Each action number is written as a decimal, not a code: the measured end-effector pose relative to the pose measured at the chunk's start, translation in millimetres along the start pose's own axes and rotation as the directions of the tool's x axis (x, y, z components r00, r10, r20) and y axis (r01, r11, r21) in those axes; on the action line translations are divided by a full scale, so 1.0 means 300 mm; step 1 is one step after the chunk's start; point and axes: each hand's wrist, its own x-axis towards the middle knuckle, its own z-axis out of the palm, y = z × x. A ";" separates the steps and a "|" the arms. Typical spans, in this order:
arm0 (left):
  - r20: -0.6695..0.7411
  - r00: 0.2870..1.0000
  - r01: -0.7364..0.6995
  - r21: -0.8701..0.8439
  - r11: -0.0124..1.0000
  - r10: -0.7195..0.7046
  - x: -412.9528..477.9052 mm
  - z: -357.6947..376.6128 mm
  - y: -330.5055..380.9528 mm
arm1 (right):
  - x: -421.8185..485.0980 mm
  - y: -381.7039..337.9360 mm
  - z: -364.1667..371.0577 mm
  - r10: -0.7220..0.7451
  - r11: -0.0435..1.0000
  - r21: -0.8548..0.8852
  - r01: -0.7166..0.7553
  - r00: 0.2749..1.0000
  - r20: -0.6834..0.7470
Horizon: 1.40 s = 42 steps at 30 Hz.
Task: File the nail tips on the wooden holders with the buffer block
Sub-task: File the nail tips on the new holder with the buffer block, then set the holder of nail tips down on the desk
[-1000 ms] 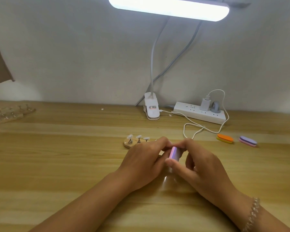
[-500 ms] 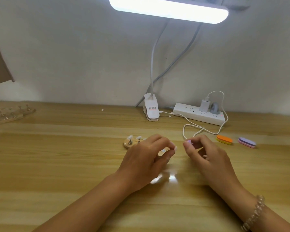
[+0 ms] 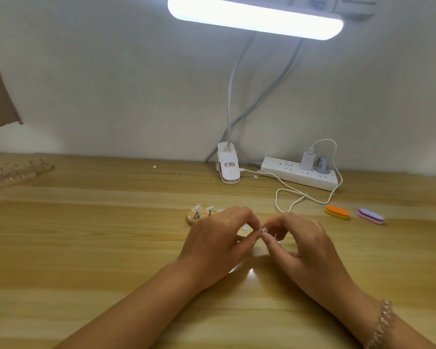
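Left hand point(image 3: 219, 245) is covering most of the wooden holder point(image 3: 193, 217), grasp unclear; right hand point(image 3: 310, 250) is pinching a small nail tip point(image 3: 263, 230); bare surface point(image 3: 86, 248) is stretching leftward.

A single wide-angle camera on the person's head looks forward and down over the table point(image 3: 91, 253), close in, facing the wall point(image 3: 116, 86).

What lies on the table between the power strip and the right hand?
Head view: a loop of white cable lies between the power strip and the right hand; otherwise bare wood.
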 end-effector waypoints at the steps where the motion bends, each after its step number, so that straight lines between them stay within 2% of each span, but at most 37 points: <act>1: -0.006 1.000 -0.004 0.015 1.000 0.004 0.001 -0.003 0.004 | 0.001 -0.002 -0.001 0.003 1.000 0.003 -0.003 1.000 0.005; 6: -0.037 0.998 -0.044 0.118 0.992 0.049 -0.003 -0.004 0.007 | -0.002 -0.013 -0.001 0.012 1.000 -0.008 -0.012 1.000 0.020; 11: -0.132 0.991 0.014 0.124 0.992 0.002 0.009 -0.003 -0.014 | 0.001 -0.017 -0.002 0.038 0.997 -0.059 -0.039 0.999 -0.005; 15: -0.189 0.954 0.255 0.108 0.961 -0.232 0.021 -0.060 -0.090 | 0.004 -0.020 0.002 0.072 0.994 -0.088 -0.068 0.996 0.045; 18: -0.108 0.864 0.499 0.043 0.866 -0.493 0.025 -0.093 -0.160 | 0.030 -0.026 0.011 0.109 0.992 -0.070 -0.104 0.992 0.069; 20: -0.060 0.809 0.586 -0.007 0.811 -0.585 0.027 -0.092 -0.179 | 0.054 -0.036 0.030 0.130 0.990 -0.061 -0.126 0.989 0.065; 26: -0.010 0.820 0.572 0.035 0.820 -0.572 0.027 -0.074 -0.193 | 0.091 -0.058 0.095 0.238 0.963 -0.152 -0.221 0.966 0.103; 33: -0.023 0.790 0.613 0.032 0.789 -0.613 0.035 -0.077 -0.201 | 0.100 -0.067 0.103 0.289 0.954 -0.116 -0.276 0.950 0.118; 35: -0.025 0.789 0.614 0.039 0.788 -0.614 0.035 -0.078 -0.196 | 0.090 -0.063 0.106 0.304 0.945 -0.169 -0.280 0.942 0.140; 38: -0.030 0.781 0.624 0.021 0.781 -0.624 0.035 -0.082 -0.191 | 0.091 -0.054 0.113 0.357 0.901 -0.341 -0.268 0.905 0.231; 40: -0.024 0.776 0.631 0.012 0.776 -0.630 0.035 -0.086 -0.188 | 0.112 -0.055 0.112 0.402 0.880 -0.373 -0.293 0.879 0.258; 42: -0.024 0.774 0.633 -0.011 0.774 -0.633 0.035 -0.091 -0.186 | 0.134 -0.056 0.106 0.397 0.882 -0.371 -0.290 0.882 0.254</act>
